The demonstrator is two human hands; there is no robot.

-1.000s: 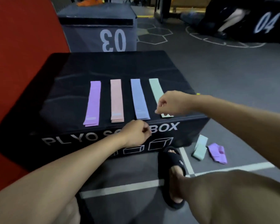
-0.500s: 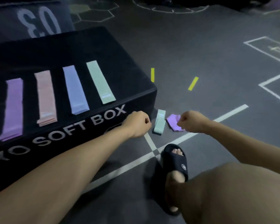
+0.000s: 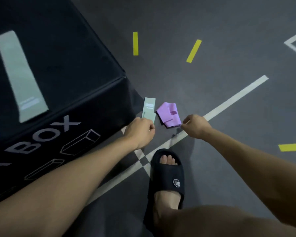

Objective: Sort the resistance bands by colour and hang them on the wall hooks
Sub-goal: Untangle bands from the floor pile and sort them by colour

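Sorting judged part done: one green band [image 3: 20,76] laid flat on the box surface [image 3: 72,65] at left, green band [image 3: 149,109] and crumpled purple band [image 3: 168,115] left on the floor, both hands [image 3: 141,132] [image 3: 196,127] loosely curled beside them, gripping nothing visible; no hooks seen.

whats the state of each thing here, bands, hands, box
mint-green flat resistance band on the box: laid out straight
mint-green folded band on the floor: lying flat
purple crumpled band on the floor: bunched
left hand: curled, at green floor band
right hand: curled, beside purple band
black soft plyo box: upright
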